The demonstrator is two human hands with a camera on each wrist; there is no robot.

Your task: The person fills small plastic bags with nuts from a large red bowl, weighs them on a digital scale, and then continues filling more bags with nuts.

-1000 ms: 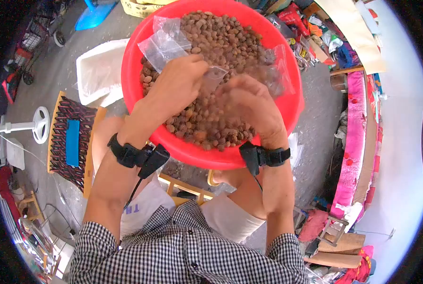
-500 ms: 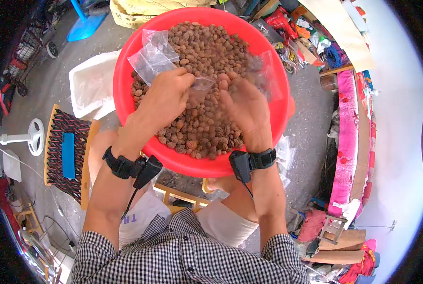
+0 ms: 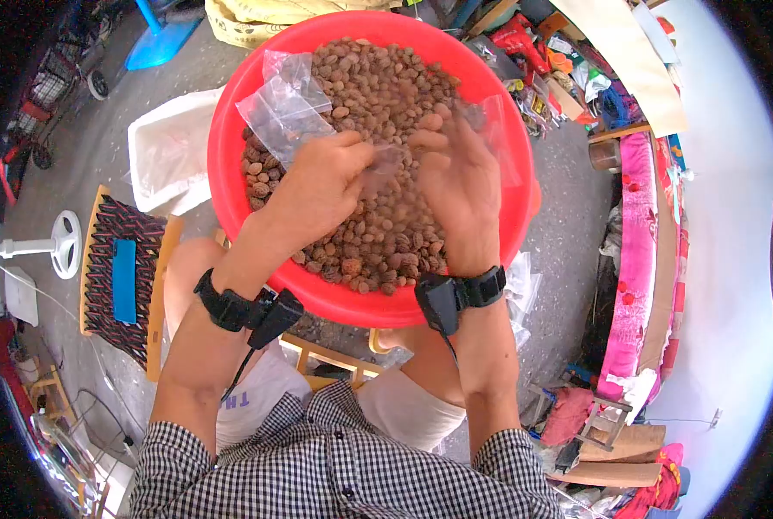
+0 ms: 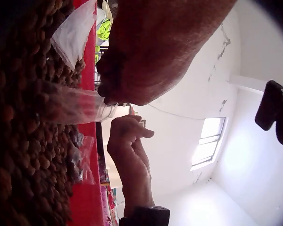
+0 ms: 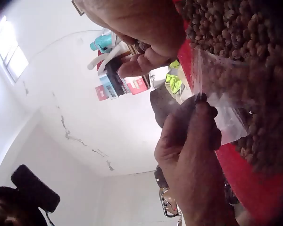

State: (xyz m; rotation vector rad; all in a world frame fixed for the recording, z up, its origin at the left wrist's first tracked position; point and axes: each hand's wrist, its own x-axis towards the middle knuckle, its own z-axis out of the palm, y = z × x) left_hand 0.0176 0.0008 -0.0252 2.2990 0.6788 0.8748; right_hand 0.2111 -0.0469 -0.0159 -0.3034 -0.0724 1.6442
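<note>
A red basin (image 3: 222, 164) holds a heap of rough brown nuts (image 3: 369, 65). Over the heap, the left hand (image 3: 321, 182) pinches the rim of a clear plastic bag (image 5: 217, 70), which hangs mouth up in the right wrist view. The right hand (image 3: 460, 186) is a little to the right of the bag, above the nuts. In the right wrist view its fingers curl round a dark nut (image 5: 142, 45); how many it holds cannot be told. Further clear bags (image 3: 287, 104) lie at the basin's left and right sides.
A white tray (image 3: 170, 156) stands left of the basin, beside a woven stool (image 3: 127, 281). Yellow sacks (image 3: 291, 19) lie beyond the basin. Loose plastic bags (image 3: 519, 290) are at its lower right. Clutter lines the right wall.
Since half a second ago, the left hand has shifted slightly right and down with the bag. The right hand's fingers have risen and curled more. The head view has moved since the earliest frame.
</note>
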